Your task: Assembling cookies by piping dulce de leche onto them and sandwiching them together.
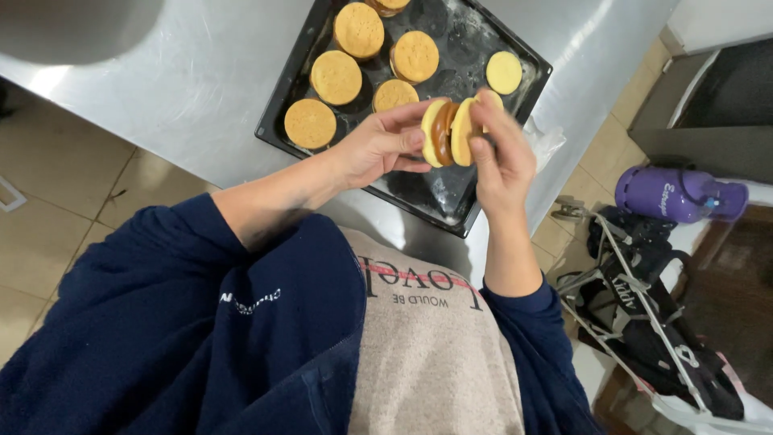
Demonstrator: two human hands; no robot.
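Nearest the camera is the person's own torso: a beige top with printed lettering under an open navy jacket [185,322], sleeves pushed up the forearms. Beyond it, both hands meet over the near right corner of a black baking tray [278,133] that sits on a steel worktable [201,72]. The left hand [374,149] cups and pinches a sandwich cookie [448,133] from the left, fingers curled round its edge. The right hand [503,157] pinches the same cookie from the right, thumb and fingertips pressed on its rim. The cookie stands on edge between them: two pale round biscuits with a brown filling in the middle.

It looks light, crumbly and easily cracked, with a soft filling that could squeeze out. The safest hold seems to be at the rims, with gentle pressure.

On the tray, farther off, lie several plain round biscuits [335,76], flat and apart from each other. To the right, low on the floor, are a purple bottle [676,195] with pale lettering and a dark bag [652,322] with white straps.
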